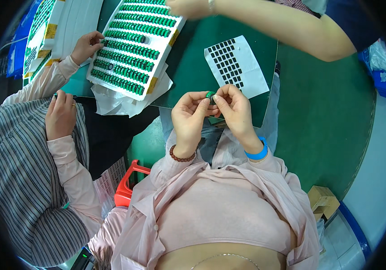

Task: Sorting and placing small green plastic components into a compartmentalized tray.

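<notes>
Between my two hands, over the near edge of the green table, is a small round green-and-black part (210, 95). My left hand (190, 118) pinches it from the left with thumb and fingers. My right hand (235, 110) closes on its right side, thumb and fingertips pressed to it. The part's exact kind cannot be made out. Just beyond my hands lies a white sheet (252, 72) with rows of small black rectangular stickers. Further left, a white foam tray (160, 72) holds many rows of similar green-and-black parts.
A co-worker in a striped cap (35, 180) sits at my left, one hand (86, 47) at the tray's edge. Another person's arm (269, 28) reaches across from the far right to the tray. More white trays (69, 31) stand far left. A red stool (127, 182) is beside me.
</notes>
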Available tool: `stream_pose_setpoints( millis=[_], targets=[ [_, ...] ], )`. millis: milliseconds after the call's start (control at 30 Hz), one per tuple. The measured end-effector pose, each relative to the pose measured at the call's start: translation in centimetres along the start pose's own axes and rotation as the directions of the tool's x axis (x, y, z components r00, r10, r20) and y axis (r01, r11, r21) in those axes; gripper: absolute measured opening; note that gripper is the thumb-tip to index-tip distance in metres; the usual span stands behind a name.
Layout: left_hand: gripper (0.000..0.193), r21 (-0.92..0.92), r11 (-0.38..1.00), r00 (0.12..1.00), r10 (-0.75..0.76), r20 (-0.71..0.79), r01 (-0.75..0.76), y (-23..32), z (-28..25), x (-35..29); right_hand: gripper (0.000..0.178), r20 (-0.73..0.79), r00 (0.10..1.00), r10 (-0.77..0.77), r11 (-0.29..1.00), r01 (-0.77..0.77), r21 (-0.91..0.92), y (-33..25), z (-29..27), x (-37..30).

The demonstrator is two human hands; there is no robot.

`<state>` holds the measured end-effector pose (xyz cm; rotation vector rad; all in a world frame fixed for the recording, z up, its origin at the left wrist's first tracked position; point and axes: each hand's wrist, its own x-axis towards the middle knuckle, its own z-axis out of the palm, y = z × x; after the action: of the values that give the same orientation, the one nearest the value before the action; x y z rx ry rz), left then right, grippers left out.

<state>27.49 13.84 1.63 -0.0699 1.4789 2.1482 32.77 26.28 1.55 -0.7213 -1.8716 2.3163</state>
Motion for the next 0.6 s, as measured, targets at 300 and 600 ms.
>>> stream_pose_setpoints(
  millis=[300, 600],
  targets=[
    [0.011, 0.106, 0.992, 0.997, 0.064, 0.032, -0.067, 1.2, -2.3, 1.2, 0.013, 0.021, 0.969, -0.244, 0.92, 0.239, -0.31, -0.5, -0.1, 1.8],
    [0.015, 0.88, 0.354, 0.596, 0.796, -0.106, -0.316, 8.8, -14.6, 8.9, 0.015, -0.072, 0.779, -0.623, 0.432, 0.266, -0.861, 1.0, -4.9, 4.9]
  ],
)
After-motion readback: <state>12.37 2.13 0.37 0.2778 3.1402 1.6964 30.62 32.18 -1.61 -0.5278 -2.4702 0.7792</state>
